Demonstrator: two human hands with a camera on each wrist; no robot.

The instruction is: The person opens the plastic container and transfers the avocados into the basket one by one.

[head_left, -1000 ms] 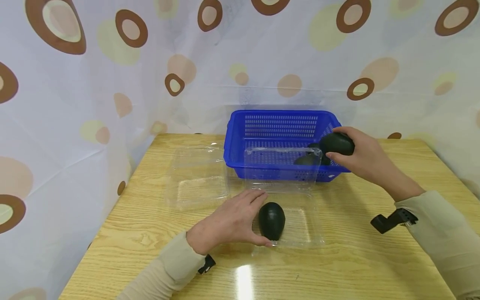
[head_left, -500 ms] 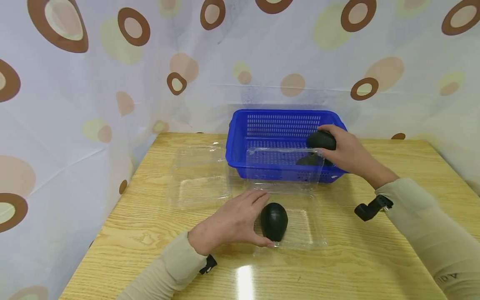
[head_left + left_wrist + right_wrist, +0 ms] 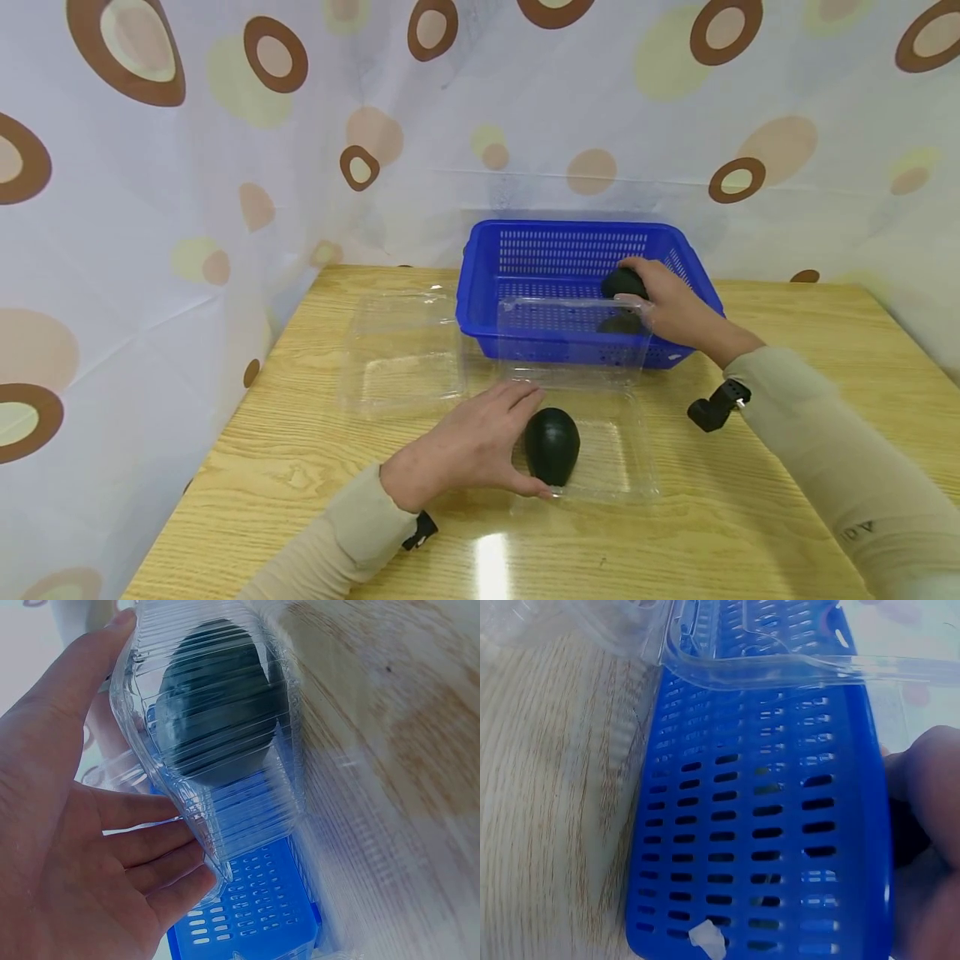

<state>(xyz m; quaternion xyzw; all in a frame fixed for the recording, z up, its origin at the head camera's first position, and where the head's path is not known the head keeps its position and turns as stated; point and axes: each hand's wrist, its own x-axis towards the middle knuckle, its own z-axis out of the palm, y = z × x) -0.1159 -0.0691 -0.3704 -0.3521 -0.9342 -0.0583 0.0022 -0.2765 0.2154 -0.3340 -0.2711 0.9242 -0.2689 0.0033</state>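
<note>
In the head view my left hand (image 3: 476, 442) holds the left side of an open clear plastic clamshell box (image 3: 611, 454), thumb at the front edge and fingers at the back. A dark green avocado (image 3: 552, 447) lies in its left half; the left wrist view shows this avocado (image 3: 217, 701) through the ribbed wall. My right hand (image 3: 675, 308) grips another avocado (image 3: 622, 283) inside the right part of the blue basket (image 3: 480, 321). Below it, an avocado (image 3: 621, 323) shows through the box's raised lid. In the right wrist view the basket wall hides most of what the right hand (image 3: 934, 817) holds.
A second open clear clamshell box (image 3: 405, 375) stands on the wooden table (image 3: 277, 467) left of the first. The raised lid (image 3: 573, 350) of the first box stands before the basket's front wall. A patterned curtain (image 3: 517, 108) hangs behind the table.
My right hand has carried its avocado leftward and a little down, from the basket's right rim further into the basket. The left hand stays at the box.
</note>
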